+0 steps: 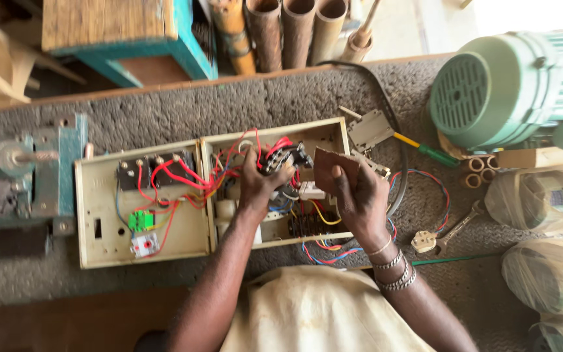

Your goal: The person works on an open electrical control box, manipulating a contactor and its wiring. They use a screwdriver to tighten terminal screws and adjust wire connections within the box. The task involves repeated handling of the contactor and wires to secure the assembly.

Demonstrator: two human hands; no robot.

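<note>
An opened beige electrical control box (102,251) lies on a grey carpeted bench, its two halves full of red, blue and yellow wires. My left hand (260,186) grips a small black component with red wires (284,157) above the right half of the box. Beside it, my right hand (358,199) holds a brown piece of sandpaper (332,167) close to that component. Metal bracelets sit on my right wrist.
A green electric motor (509,88) stands at the right. Near it lie a green-handled screwdriver (428,150), a spanner (462,223), a plug (423,241) and plastic-wrapped bundles (542,199). A blue-grey machine (24,173) sits at the left; bamboo tubes (281,32) lean at the back.
</note>
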